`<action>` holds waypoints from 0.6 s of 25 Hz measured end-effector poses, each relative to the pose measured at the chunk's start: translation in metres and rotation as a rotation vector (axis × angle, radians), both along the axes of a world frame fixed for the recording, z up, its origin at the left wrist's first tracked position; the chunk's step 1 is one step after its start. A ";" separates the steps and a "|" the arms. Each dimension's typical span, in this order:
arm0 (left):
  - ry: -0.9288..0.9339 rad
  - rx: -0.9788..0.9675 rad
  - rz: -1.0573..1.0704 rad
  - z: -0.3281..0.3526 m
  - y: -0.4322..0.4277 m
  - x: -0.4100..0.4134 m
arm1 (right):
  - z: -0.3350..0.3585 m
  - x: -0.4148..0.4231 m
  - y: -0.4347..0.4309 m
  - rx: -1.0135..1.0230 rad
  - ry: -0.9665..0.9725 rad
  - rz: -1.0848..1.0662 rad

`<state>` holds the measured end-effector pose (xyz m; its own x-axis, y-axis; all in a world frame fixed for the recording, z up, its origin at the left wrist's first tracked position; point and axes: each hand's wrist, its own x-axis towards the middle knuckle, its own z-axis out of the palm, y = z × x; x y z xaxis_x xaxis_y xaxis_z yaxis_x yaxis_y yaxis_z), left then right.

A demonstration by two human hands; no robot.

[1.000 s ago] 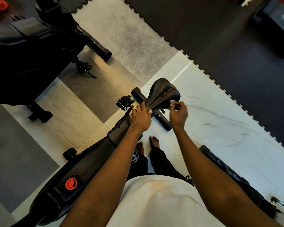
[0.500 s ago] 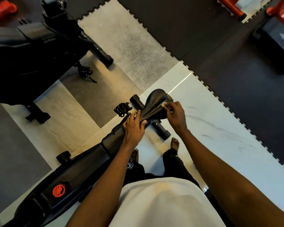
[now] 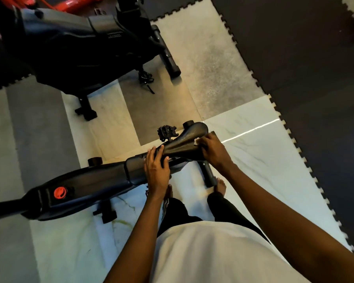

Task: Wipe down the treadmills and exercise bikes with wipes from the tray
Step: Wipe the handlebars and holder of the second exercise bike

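A black exercise bike [image 3: 94, 180] lies across the view below me, its black saddle [image 3: 184, 139] near the centre. My left hand [image 3: 155, 170] grips the narrow front of the saddle where it meets the frame. My right hand [image 3: 213, 148] holds a small white wipe [image 3: 197, 141] and presses it against the saddle's right side; only a corner of the wipe shows under the fingers. A round red knob [image 3: 59, 192] sits on the bike's frame at the lower left.
A second black exercise bike [image 3: 74, 43] stands at the upper left, its foot bar [image 3: 168, 56] reaching toward the centre. Black interlocking floor mats [image 3: 305, 68] cover the right side. Red equipment [image 3: 74, 3] shows along the top edge. My bare feet [image 3: 220, 185] stand beside the saddle post.
My right hand with the wipe has slid from the saddle's rear edge onto its right side. The view has shifted, bringing the second bike more into sight. My left hand keeps its grip.
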<state>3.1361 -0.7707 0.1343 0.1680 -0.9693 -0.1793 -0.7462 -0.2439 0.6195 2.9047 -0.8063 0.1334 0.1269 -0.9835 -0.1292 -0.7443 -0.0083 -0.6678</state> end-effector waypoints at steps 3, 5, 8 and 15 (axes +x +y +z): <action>0.067 0.080 0.069 0.010 0.004 -0.015 | -0.003 -0.005 -0.006 0.010 -0.005 -0.055; 0.061 0.108 0.089 0.012 0.000 -0.017 | 0.000 0.017 -0.006 0.020 -0.006 0.040; 0.052 0.093 0.123 0.011 -0.003 -0.019 | 0.004 0.015 -0.008 0.059 -0.019 0.219; -0.053 0.054 0.204 0.004 0.010 -0.045 | 0.004 -0.027 -0.022 0.094 0.003 0.241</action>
